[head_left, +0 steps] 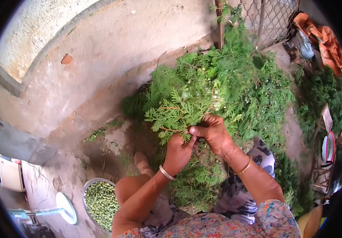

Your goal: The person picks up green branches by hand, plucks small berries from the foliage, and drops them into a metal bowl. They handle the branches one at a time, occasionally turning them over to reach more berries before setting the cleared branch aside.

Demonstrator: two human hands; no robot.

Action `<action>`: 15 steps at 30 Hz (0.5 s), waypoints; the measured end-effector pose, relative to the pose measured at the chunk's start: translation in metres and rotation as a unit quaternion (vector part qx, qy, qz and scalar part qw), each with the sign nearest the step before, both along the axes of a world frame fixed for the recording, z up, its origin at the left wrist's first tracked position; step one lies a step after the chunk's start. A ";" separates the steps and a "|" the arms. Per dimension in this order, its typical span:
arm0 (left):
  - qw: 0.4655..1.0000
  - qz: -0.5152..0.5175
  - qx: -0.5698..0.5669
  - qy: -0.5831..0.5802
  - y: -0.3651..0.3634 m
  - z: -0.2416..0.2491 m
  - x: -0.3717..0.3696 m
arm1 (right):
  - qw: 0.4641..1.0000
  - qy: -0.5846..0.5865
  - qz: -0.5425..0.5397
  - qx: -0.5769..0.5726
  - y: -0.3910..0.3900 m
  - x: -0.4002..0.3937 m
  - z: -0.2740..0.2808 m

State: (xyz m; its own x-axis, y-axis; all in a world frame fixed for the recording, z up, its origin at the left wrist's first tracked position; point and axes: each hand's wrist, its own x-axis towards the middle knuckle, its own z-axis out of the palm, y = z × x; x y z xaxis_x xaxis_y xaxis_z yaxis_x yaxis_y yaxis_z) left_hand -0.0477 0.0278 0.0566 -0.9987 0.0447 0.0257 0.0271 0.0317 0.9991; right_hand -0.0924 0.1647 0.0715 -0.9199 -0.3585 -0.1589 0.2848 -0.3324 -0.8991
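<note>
A flat green sprig [173,115] with small pale cones is held up in front of me, above a big heap of cut branches [234,79]. My left hand [177,154], with a silver bangle at the wrist, is closed on the lower end of the sprig. Touching it from the right, my right hand [212,134] pinches the stem between thumb and fingers; a gold bangle is on that wrist. The fingertips of both hands meet and partly hide what lies between them.
A metal bowl [84,194] full of small green cones stands at lower left, beside a pale blue fan [66,208]. A wall [99,59] runs behind the heap. Orange cloth [329,43] and a lattice gate [276,16] are at upper right.
</note>
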 end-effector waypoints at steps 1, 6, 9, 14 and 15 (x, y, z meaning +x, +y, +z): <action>1.000 0.002 0.000 -0.004 -0.005 -0.003 -0.003 | 1.000 -0.003 -0.014 -0.001 0.000 -0.001 -0.001; 0.992 -0.030 -0.113 -0.041 -0.024 -0.004 -0.013 | 0.997 0.047 -0.053 0.010 0.013 -0.012 0.004; 0.985 0.029 0.123 -0.118 -0.032 0.007 -0.016 | 0.997 0.019 -0.073 0.023 0.021 -0.014 0.011; 0.926 -0.038 0.373 -0.050 -0.043 0.017 -0.022 | 0.998 0.038 -0.043 0.040 0.032 -0.011 0.008; 0.934 -0.057 0.351 -0.025 -0.046 0.013 -0.022 | 0.997 0.045 -0.038 0.056 0.032 -0.010 0.007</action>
State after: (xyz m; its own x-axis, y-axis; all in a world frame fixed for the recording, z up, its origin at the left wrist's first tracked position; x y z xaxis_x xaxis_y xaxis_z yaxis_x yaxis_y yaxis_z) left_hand -0.0698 -0.0181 0.0695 -0.9892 0.1405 0.0429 -0.0563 -0.6326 0.7725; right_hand -0.1027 0.1966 0.0783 -0.9561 -0.2713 -0.1103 0.1797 -0.2459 -0.9525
